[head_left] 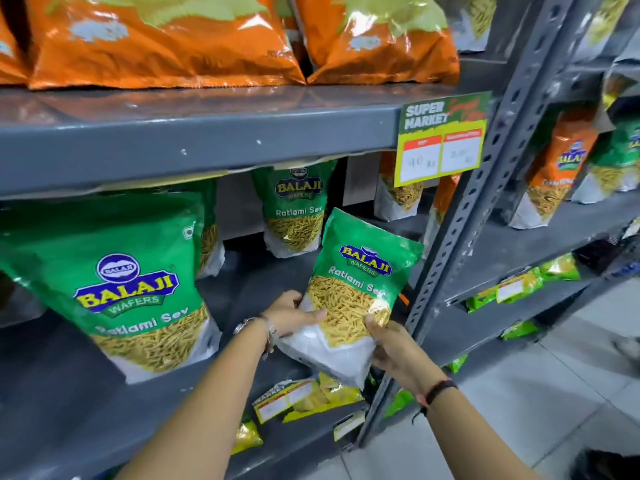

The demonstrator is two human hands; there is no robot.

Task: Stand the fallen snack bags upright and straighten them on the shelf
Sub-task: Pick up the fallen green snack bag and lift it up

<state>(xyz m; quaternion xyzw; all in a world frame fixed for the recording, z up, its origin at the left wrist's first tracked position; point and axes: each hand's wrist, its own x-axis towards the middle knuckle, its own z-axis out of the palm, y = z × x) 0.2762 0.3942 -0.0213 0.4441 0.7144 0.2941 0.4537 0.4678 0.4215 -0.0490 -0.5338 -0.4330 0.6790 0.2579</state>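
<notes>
Both hands grip one green Ratlami Sev bag point(360, 282) by its lower end, in front of the middle shelf point(86, 410) near the grey upright post point(460, 230). The left hand point(294, 315) is closed on the bag's lower left edge, thumb lying across the clear window where the sev shows, and a wristwatch point(254, 327) sits on that wrist. The right hand point(394, 348) is closed on the lower right corner, thumb on the front and fingers hidden behind the white bottom of the bag; a dark band point(438, 391) circles that wrist. The bag stands nearly upright between the hands, its top tilted a little to the right, and its base is off the shelf surface.

To the left, a second green bag point(138, 282) of the same kind stands on the shelf at the front, leaning slightly. Farther back another green bag point(296, 209) stands upright against the rear. Orange bags point(166, 43) fill the shelf above, and a yellow-and-green price tag point(441, 140) hangs from that shelf's edge, above the held bag.
</notes>
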